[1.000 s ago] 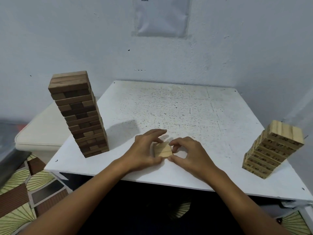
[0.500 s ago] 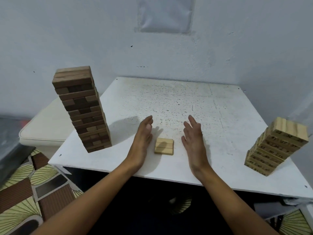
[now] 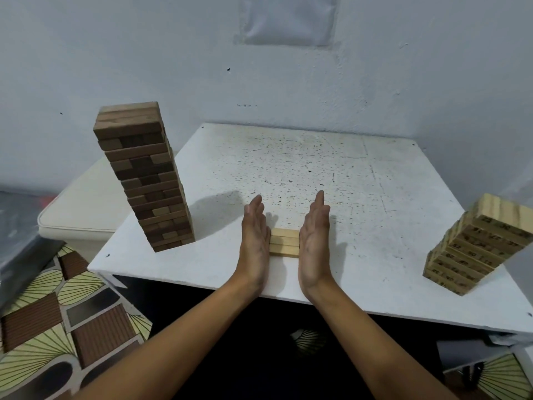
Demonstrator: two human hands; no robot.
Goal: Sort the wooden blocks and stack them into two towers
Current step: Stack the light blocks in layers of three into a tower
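Observation:
Three light wooden blocks [image 3: 284, 243] lie side by side as a flat row near the front edge of the white table [image 3: 317, 174]. My left hand [image 3: 255, 238] stands on edge with straight fingers against the row's left end. My right hand [image 3: 314, 241] does the same against the right end. A tall tower of dark brown blocks [image 3: 144, 177] stands at the table's left corner. A shorter tower of light numbered blocks [image 3: 476, 243] stands at the right edge.
A cream padded stool [image 3: 83, 209] sits left of the table, behind the dark tower. A white wall rises just behind the table. Patterned floor tiles [image 3: 57, 313] show at the lower left.
My hands let go of the small blocks, spread apart with straight fingers, then closed in flat against both ends of the row. The view shifted slightly.

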